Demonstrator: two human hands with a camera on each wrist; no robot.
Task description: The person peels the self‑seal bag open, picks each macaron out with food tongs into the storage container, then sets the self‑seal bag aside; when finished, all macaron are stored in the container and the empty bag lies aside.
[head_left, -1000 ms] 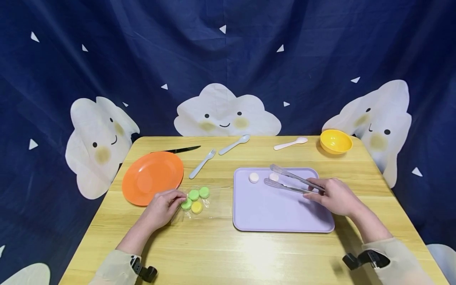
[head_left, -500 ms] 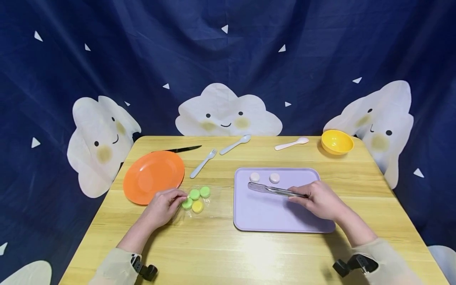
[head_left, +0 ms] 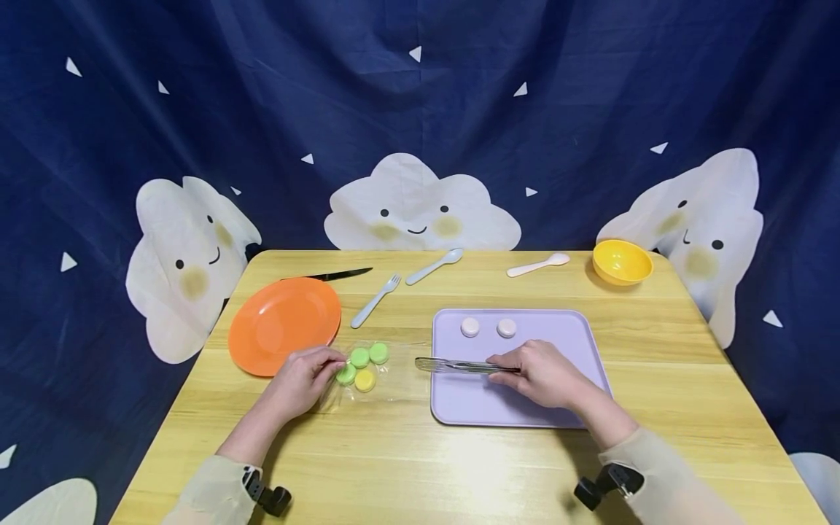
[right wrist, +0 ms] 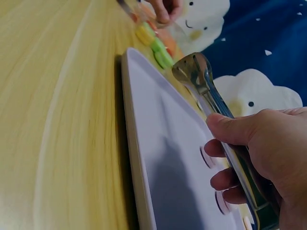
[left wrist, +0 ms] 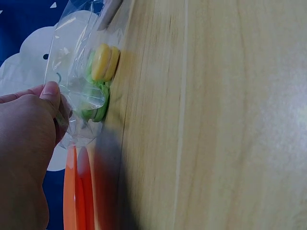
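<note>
My left hand [head_left: 303,380] pinches the edge of a clear plastic bag [left wrist: 72,52] between thumb and fingers. Inside it lie a yellow macaron [head_left: 364,380] and several green macarons [head_left: 378,354]. My right hand [head_left: 541,373] grips metal tongs [head_left: 459,366], thumb on one side and fingers curled round the other. The tong arms are pressed close together with nothing between their tips, which reach past the left rim of the lilac tray [head_left: 512,417] toward the bag. Two pale pink macarons [head_left: 469,327] sit side by side near the tray's far edge.
Left of the bag stands an orange plate [head_left: 282,328], partly over a black knife [head_left: 341,275]. A grey-blue fork [head_left: 375,301], a grey-blue spoon [head_left: 433,267] and a pale pink spoon [head_left: 538,265] lie farther back. A yellow bowl [head_left: 622,262] is at the back right corner.
My right hand has carried the tongs left and nearer, away from the pale pink macarons. The tong arms, apart a second ago, have come together. My left hand stays on the bag.
</note>
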